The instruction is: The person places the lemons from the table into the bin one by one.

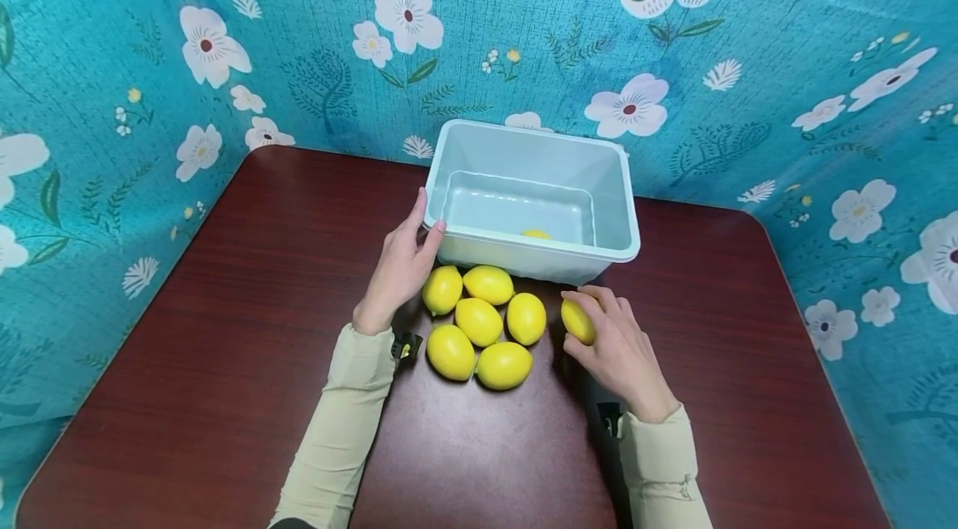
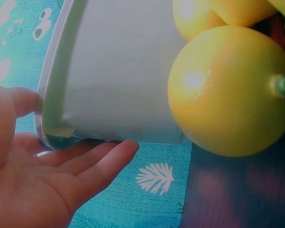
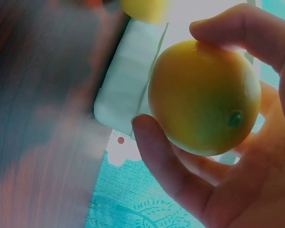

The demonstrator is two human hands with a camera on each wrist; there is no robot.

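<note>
A pale blue plastic bin (image 1: pixel 524 250) stands at the back of the table, with part of one lemon (image 1: pixel 535 234) showing inside. My left hand (image 1: pixel 402 263) holds its front left corner, thumb on the rim and fingers along the outer side wall; the left wrist view shows this grip on the bin (image 2: pixel 118 71) up close. Just right of the group of lemons, my right hand (image 1: pixel 617 342) grips a lemon (image 1: pixel 578 321) near the bin's front wall. In the right wrist view, thumb and fingers curl around that lemon (image 3: pixel 204 95).
Several yellow lemons lie bunched in front of the bin, including a lemon (image 1: pixel 451 353) at the near left and another lemon (image 1: pixel 526 318) toward the right. The dark red wooden table (image 1: pixel 247 288) meets a teal floral cloth (image 1: pixel 314 38) behind and at both sides.
</note>
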